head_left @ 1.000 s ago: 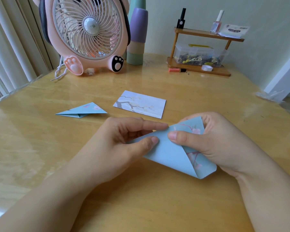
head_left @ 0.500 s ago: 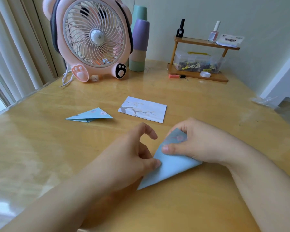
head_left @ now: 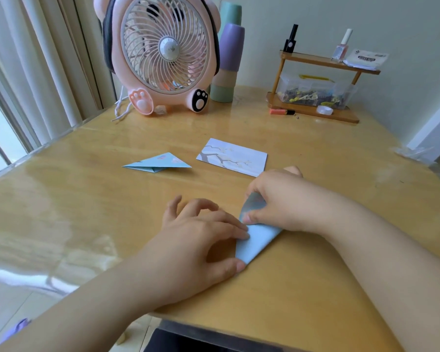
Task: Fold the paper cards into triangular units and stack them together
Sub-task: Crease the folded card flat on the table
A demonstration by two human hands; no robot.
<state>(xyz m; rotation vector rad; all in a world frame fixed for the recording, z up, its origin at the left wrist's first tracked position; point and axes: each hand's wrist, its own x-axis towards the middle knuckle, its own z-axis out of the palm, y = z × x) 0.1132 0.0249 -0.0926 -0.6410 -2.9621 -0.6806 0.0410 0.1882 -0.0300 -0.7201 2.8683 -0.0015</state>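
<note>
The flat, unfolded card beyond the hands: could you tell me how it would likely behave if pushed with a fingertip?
The flat card looks thin and light, so it would probably slide easily on the glossy table. Lying flush, its edges may be hard to lift. It likely bends readily.

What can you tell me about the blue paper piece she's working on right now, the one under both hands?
The blue paper piece is a light blue card folded into a narrow triangle, lying flat on the wooden table near its front edge. Its tip points toward the person; the far end shows a darker printed pattern. The left hand presses its left edge with forefinger and thumb tips. The right hand covers the far part, thumb on the paper. It looks like thin, smooth card.
</note>
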